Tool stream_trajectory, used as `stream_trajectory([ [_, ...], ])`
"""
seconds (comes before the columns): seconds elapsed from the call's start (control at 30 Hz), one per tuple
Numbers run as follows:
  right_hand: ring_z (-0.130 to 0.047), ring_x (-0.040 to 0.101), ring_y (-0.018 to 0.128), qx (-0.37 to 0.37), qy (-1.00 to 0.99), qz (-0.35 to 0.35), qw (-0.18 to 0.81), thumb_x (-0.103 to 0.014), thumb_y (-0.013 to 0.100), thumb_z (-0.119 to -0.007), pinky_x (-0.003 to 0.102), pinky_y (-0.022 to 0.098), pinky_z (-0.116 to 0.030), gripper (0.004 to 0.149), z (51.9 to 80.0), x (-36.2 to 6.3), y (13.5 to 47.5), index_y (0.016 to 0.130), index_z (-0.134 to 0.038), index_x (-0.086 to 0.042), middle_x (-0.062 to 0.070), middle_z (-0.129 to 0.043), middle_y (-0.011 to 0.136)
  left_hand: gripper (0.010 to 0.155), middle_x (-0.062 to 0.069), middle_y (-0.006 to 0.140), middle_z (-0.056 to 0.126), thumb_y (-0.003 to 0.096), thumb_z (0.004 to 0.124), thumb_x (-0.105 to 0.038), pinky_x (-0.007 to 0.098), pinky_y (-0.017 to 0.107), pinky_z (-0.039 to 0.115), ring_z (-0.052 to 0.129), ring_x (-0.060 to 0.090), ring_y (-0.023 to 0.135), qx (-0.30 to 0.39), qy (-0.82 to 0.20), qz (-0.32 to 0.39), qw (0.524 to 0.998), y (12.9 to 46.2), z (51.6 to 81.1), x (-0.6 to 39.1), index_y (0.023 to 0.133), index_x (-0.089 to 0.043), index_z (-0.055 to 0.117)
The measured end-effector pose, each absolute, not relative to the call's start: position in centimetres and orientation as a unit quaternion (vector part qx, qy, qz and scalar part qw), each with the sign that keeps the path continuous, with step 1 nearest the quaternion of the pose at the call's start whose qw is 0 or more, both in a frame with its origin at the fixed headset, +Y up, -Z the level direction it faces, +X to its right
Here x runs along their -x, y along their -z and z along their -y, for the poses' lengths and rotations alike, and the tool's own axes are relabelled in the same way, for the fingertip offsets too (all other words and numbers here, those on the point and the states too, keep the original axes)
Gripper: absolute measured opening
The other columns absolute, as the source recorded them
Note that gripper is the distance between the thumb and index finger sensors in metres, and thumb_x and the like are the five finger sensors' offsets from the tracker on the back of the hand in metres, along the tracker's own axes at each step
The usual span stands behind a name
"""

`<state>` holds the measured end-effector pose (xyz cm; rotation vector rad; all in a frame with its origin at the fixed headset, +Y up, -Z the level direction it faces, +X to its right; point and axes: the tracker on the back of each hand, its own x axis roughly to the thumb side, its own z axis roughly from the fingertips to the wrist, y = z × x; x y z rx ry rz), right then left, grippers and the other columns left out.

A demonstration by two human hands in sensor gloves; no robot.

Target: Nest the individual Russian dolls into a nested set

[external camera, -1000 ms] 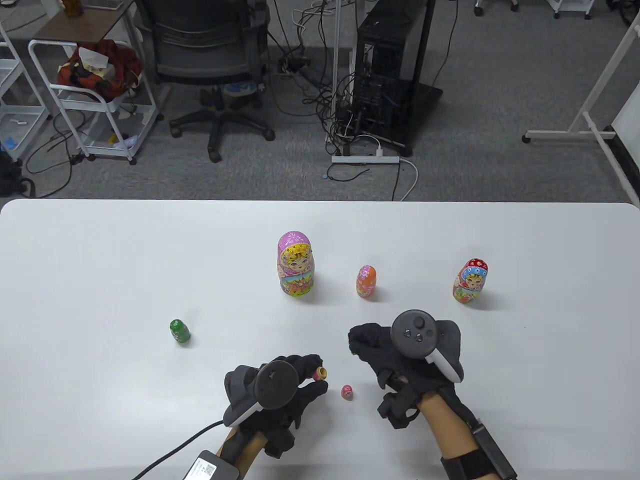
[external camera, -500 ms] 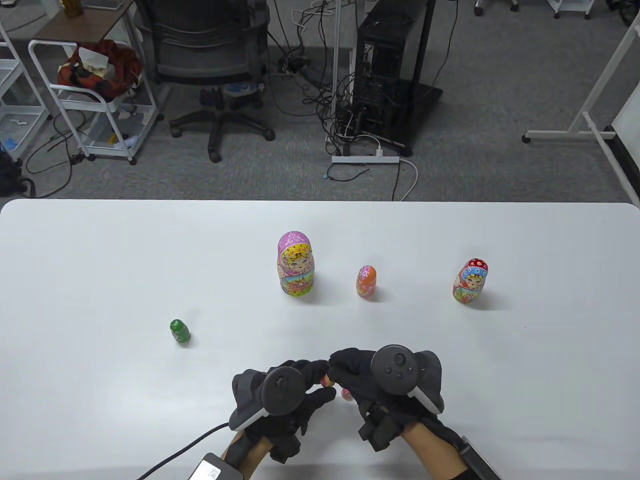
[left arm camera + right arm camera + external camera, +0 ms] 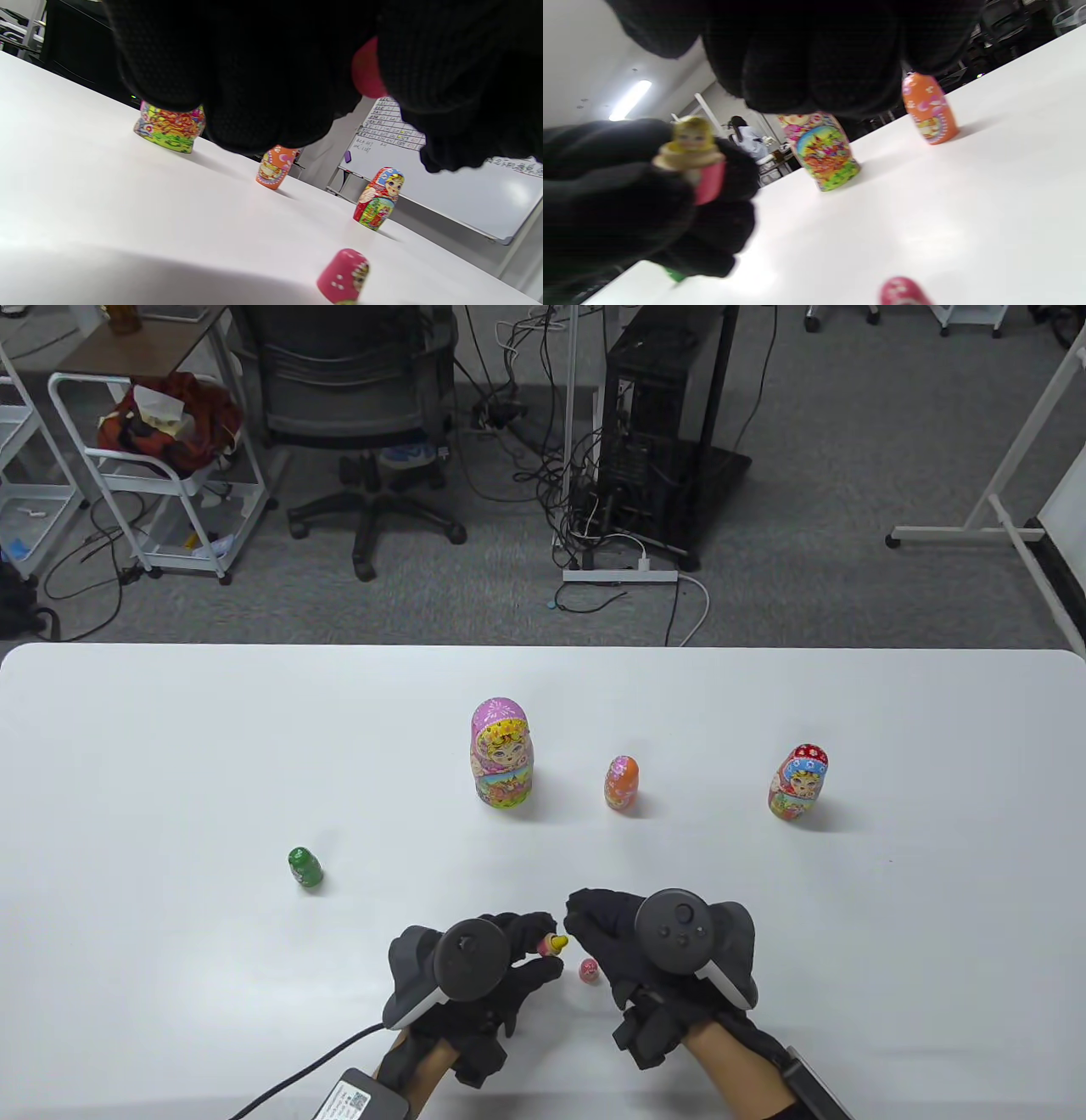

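Dolls are being nested: a tiny yellow doll [image 3: 555,942] now sits in the pink bottom half [image 3: 709,186] pinched by the left hand [image 3: 475,976]. The right hand [image 3: 653,937], empty and loosely curled, has been pulled back. Its pink top [image 3: 587,971] waits at four o'clock, ready to go on.

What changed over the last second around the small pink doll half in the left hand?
The right hand came over from the right, set the tiny yellow doll into the pink bottom half that the left hand holds, and released. The pink top half and other dolls stayed put.
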<state>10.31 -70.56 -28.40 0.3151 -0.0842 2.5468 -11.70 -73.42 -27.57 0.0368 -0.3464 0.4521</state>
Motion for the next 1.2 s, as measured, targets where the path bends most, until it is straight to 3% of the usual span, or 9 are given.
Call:
stream_trajectory([
  [0.27,-0.087,0.027,0.075,-0.143,-0.981,-0.089,0.097,-0.047,0.047,-0.080,0.053,0.063,-0.068,0.050,74.6,-8.6,29.0,0.094,-0.068,-0.037,0.005,-0.079,0.094,0.060,-0.003,0.079,0.099,0.0370,0.083,-0.058,0.041,0.056,0.086,0.103,0.013,0.064,-0.016,-0.227,0.144,0.963,28.3,73.9,12.9,0.089,-0.027,0.081],
  [0.63,-0.089,0.025,0.073,-0.161,-0.978,-0.119,0.055,-0.039,0.047,-0.084,0.050,0.061,-0.071,0.046,76.1,-7.4,28.9,0.090,-0.072,-0.031,0.004,-0.082,0.092,0.060,-0.004,0.078,0.100,0.0364,0.084,-0.058,0.041,0.056,0.086,0.103,0.013,0.064,-0.019,-0.218,0.151,0.964,28.1,73.8,12.6,0.088,-0.027,0.082],
  [0.93,-0.092,0.022,0.069,-0.157,-0.985,-0.064,0.043,-0.041,0.046,-0.083,0.047,0.061,-0.074,0.046,75.6,-7.6,28.8,0.089,-0.073,-0.028,0.004,-0.086,0.088,0.060,-0.003,0.078,0.100,0.0359,0.084,-0.058,0.041,0.056,0.086,0.103,0.014,0.063,-0.022,-0.209,0.153,0.966,28.1,73.7,12.6,0.088,-0.027,0.082],
  [1.2,-0.091,0.021,0.069,-0.150,-0.964,0.040,0.216,-0.041,0.046,-0.080,0.046,0.060,-0.074,0.046,71.9,-9.4,28.3,0.089,-0.070,-0.028,0.003,-0.084,0.089,0.060,-0.003,0.077,0.100,0.0356,0.085,-0.058,0.042,0.055,0.086,0.103,0.014,0.063,-0.025,-0.210,0.153,0.965,28.1,73.7,12.6,0.087,-0.026,0.083],
])
